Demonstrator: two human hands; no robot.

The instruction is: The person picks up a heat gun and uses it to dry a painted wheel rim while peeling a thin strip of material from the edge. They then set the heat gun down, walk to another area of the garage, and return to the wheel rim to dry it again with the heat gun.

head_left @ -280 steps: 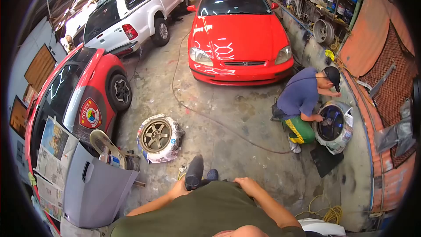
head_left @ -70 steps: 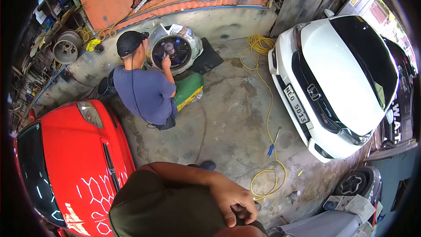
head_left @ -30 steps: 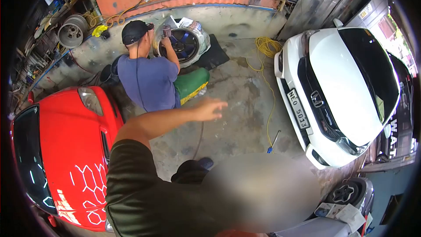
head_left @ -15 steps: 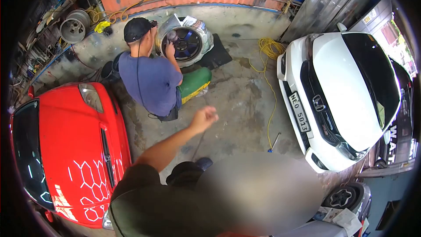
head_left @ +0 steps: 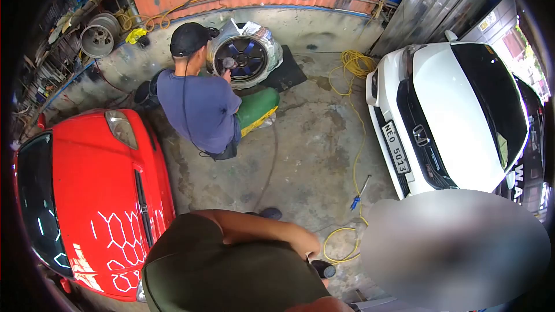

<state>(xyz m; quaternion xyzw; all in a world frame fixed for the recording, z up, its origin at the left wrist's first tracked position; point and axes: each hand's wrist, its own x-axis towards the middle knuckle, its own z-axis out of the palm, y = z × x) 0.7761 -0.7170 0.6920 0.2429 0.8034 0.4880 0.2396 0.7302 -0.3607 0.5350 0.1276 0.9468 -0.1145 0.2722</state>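
The left hand [head_left: 309, 245] was lowered near dark object [head_left: 323, 268], its grip cannot be told, and between red car [head_left: 95, 196] and white car [head_left: 457, 115] floor [head_left: 312, 167] is seen.

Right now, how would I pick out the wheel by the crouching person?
Find the low wall beyond the crouching person. In front is the wheel, beside a black mat. It has blue spokes and pale wrapping, unlike the bare rims to its left.

Glare streaks the red hood [head_left: 95, 196], lower right blurred (edges bowed, corners black)
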